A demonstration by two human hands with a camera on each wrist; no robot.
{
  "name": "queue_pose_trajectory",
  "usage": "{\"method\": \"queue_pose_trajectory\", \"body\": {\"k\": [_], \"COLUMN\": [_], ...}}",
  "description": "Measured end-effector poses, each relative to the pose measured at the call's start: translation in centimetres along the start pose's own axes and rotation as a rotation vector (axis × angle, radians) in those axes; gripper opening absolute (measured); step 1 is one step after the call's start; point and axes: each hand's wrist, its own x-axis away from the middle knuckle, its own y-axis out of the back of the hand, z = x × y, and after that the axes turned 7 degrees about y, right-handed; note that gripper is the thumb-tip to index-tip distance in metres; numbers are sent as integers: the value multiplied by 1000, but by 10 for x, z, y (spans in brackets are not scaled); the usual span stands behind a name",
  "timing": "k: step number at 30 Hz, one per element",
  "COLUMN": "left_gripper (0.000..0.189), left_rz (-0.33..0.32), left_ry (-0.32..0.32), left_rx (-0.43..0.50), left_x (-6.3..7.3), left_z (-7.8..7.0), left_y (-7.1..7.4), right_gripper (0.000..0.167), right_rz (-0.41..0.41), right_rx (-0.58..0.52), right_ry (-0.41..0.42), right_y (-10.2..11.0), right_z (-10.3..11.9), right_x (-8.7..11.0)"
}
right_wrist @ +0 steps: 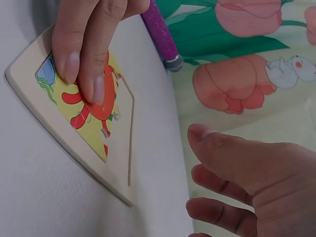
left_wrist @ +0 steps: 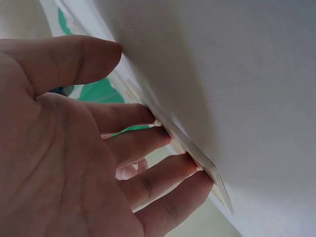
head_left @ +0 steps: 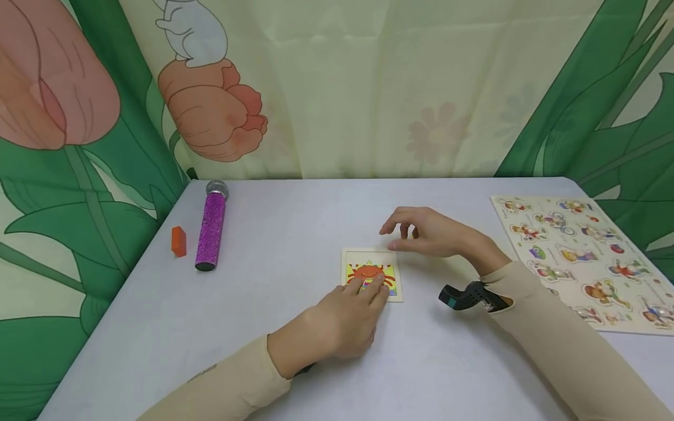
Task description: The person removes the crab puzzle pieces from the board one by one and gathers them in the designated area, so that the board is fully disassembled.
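A small square wooden puzzle board [head_left: 398, 287] lies on the table, with a red crab picture [right_wrist: 106, 101] on yellow set in its frame. Bare wood shows in the recess on the far side of the crab. My left hand [head_left: 344, 321] presses on the picture with its fingertips, the fingers [left_wrist: 158, 180] almost straight. Its thumb stands apart from the board in the left wrist view. Just past the board's far right corner, my right hand [head_left: 434, 232] hovers with loosely bent fingers and holds nothing. Part of the picture is hidden under the left fingers.
On the left of the table lie a glittery purple microphone [head_left: 213, 228] and a small orange block [head_left: 179, 241]. A large puzzle board [head_left: 571, 234] with several figure pieces lies at the right, beside my right forearm. A printed curtain [head_left: 347, 99] hangs behind the table.
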Motion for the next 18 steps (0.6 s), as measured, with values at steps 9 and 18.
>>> {"method": "queue_pose_trajectory", "body": {"k": [9,18], "left_gripper": [68,69], "left_rz": [5,16], "left_ry": [-6,-12], "left_rx": [-19,-1], "left_x": [0,0], "left_z": [3,2], "left_y": [-2,-3], "right_gripper": [20,16], "right_rz": [45,125], "right_rx": [-37,-90], "right_ry": [25,71], "right_y": [-7,-19], "right_z": [7,11], "right_x": [-15,-28]}}
